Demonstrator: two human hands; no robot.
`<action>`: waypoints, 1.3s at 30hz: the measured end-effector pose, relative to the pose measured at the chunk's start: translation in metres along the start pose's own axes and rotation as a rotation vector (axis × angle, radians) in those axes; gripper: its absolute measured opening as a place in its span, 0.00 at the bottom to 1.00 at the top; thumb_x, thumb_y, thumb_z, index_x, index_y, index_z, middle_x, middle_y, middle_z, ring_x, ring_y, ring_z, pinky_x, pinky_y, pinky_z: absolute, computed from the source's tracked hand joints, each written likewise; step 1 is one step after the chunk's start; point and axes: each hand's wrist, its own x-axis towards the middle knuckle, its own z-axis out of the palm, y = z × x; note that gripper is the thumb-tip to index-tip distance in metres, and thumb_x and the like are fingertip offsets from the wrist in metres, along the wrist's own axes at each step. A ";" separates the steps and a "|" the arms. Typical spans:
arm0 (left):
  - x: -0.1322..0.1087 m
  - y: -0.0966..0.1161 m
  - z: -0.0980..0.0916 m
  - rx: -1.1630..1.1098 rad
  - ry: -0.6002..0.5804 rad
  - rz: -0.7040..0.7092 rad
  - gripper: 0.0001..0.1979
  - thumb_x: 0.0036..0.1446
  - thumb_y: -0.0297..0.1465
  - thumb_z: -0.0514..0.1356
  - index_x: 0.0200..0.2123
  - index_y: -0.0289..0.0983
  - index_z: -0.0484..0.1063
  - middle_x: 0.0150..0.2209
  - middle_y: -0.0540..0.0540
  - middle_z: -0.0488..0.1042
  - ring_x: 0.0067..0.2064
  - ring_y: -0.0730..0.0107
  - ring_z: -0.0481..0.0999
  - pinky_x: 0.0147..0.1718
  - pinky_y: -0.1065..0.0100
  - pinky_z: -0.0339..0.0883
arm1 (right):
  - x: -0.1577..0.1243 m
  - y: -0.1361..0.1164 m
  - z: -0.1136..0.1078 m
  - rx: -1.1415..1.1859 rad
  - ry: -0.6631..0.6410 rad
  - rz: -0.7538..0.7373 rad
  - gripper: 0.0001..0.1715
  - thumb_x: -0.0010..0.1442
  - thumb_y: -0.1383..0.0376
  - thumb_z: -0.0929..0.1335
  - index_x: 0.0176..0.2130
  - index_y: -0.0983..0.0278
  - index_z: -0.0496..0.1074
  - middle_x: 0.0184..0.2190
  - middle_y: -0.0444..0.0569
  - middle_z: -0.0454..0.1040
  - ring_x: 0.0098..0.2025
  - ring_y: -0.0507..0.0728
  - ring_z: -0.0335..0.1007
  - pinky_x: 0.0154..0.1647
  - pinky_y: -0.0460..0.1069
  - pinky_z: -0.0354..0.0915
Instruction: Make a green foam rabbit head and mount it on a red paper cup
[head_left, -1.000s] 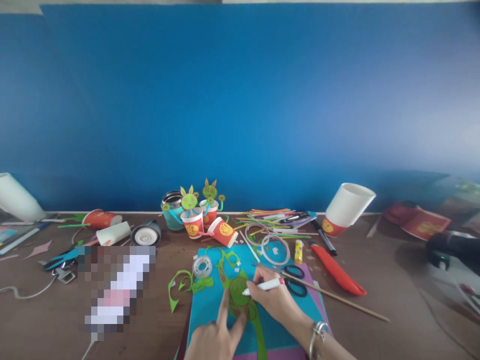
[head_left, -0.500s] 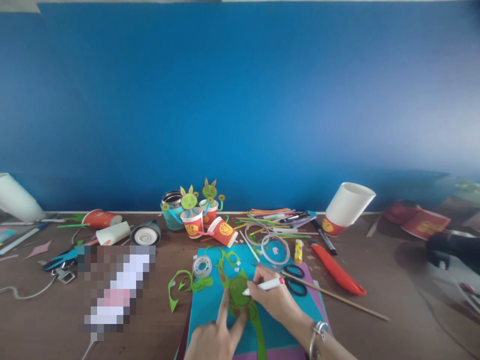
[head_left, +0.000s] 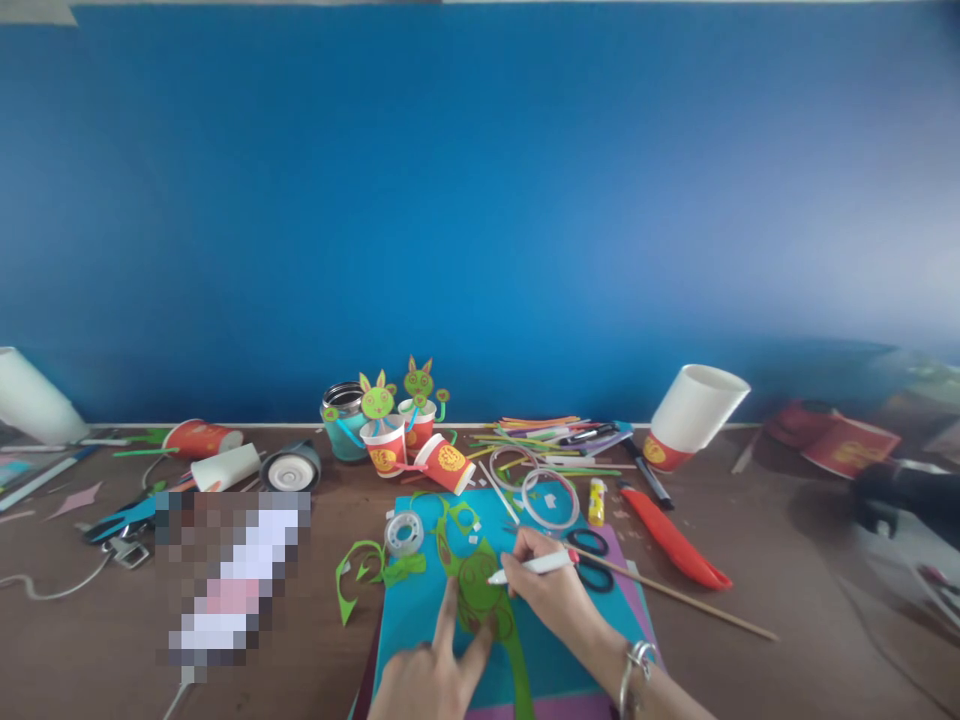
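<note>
A green paper cutout (head_left: 480,590) with a drawn face lies on blue paper (head_left: 416,650) in front of me. My left hand (head_left: 439,665) presses it flat with two fingers spread apart and grips nothing. Between the fingers of my right hand (head_left: 544,580) is a white marker (head_left: 546,563) with a red end. Its tip rests at the right side of the drawn face; whether it touches cannot be made out. Just beyond my right hand lie black-handled scissors (head_left: 592,575) and a wooden stick (head_left: 690,595). Green paper scraps (head_left: 360,570) and a tape roll (head_left: 404,534) are to the left.
At the back stand paper cups (head_left: 384,450) with green animal figures and a teal metal flask (head_left: 346,440). Markers and coloured sticks (head_left: 540,435) are piled right of them. Stacked white cups (head_left: 697,410), a glue stick (head_left: 597,500) and a red pouch-like object (head_left: 671,540) lie rightward.
My right hand has shifted slightly to the right and tilted the marker a little, its tip moving slightly up along the face. My left hand stays in place.
</note>
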 end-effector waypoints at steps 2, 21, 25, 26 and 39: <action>0.000 0.000 -0.001 0.002 0.007 -0.004 0.30 0.56 0.23 0.49 0.60 0.52 0.51 0.59 0.29 0.57 0.23 0.64 0.78 0.20 0.65 0.73 | 0.000 -0.001 0.000 -0.048 -0.007 -0.006 0.12 0.50 0.65 0.63 0.19 0.61 0.55 0.13 0.39 0.62 0.18 0.49 0.55 0.21 0.44 0.53; -0.002 0.003 -0.005 0.015 0.017 -0.039 0.31 0.56 0.22 0.50 0.59 0.54 0.51 0.59 0.30 0.57 0.23 0.65 0.78 0.21 0.66 0.73 | -0.001 -0.003 0.001 -0.113 -0.005 -0.050 0.12 0.47 0.67 0.64 0.18 0.62 0.55 0.15 0.37 0.57 0.19 0.48 0.51 0.19 0.43 0.50; -0.002 0.002 -0.005 0.006 0.012 -0.031 0.30 0.56 0.23 0.51 0.59 0.53 0.53 0.59 0.29 0.57 0.23 0.66 0.77 0.21 0.66 0.73 | -0.001 -0.002 0.002 -0.102 -0.015 -0.057 0.13 0.48 0.66 0.64 0.18 0.62 0.55 0.15 0.37 0.58 0.19 0.48 0.51 0.19 0.43 0.51; -0.002 0.002 -0.005 0.004 0.017 -0.031 0.30 0.55 0.22 0.50 0.59 0.53 0.53 0.59 0.29 0.57 0.23 0.66 0.77 0.21 0.66 0.73 | -0.001 -0.002 0.002 -0.104 -0.016 -0.059 0.12 0.48 0.66 0.64 0.18 0.62 0.56 0.15 0.37 0.58 0.19 0.48 0.52 0.19 0.43 0.51; -0.002 0.003 -0.009 0.020 0.022 -0.032 0.29 0.57 0.23 0.50 0.59 0.53 0.53 0.58 0.30 0.59 0.23 0.65 0.78 0.21 0.66 0.73 | -0.002 -0.002 0.001 -0.123 -0.022 -0.053 0.13 0.49 0.67 0.63 0.19 0.62 0.55 0.16 0.38 0.58 0.20 0.48 0.52 0.20 0.43 0.51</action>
